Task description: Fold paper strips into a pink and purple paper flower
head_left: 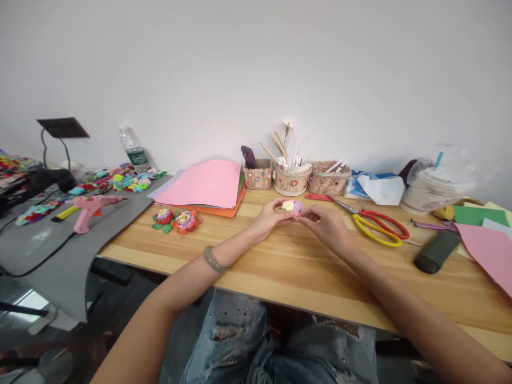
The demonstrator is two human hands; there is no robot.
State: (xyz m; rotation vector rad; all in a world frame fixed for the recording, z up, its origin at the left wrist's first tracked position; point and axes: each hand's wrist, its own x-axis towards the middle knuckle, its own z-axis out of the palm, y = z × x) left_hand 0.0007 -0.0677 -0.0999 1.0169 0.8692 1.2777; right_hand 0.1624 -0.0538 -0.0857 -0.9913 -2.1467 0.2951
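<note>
Between my two hands, just above the wooden table (256, 256), is a small paper flower (294, 206) in pale yellow, lilac and pink. My left hand (274, 217) has its fingers closed round the flower's left side. From the right, the thumb and fingers of my right hand (322, 223) pinch its pink and lilac edge. Part of the flower is hidden by my fingers. To the left lie two finished-looking paper flowers with green leaves, a red one (164, 216) and an orange-pink one (186, 221).
A stack of coloured paper (204, 184) lies behind the flowers. Decorated baskets (294, 181) with sticks and pens line the wall. Scissors (376, 224), a dark green case (436, 252) and a drink cup (432, 186) are at right. A pink glue gun (88, 210) rests on a grey mat at left.
</note>
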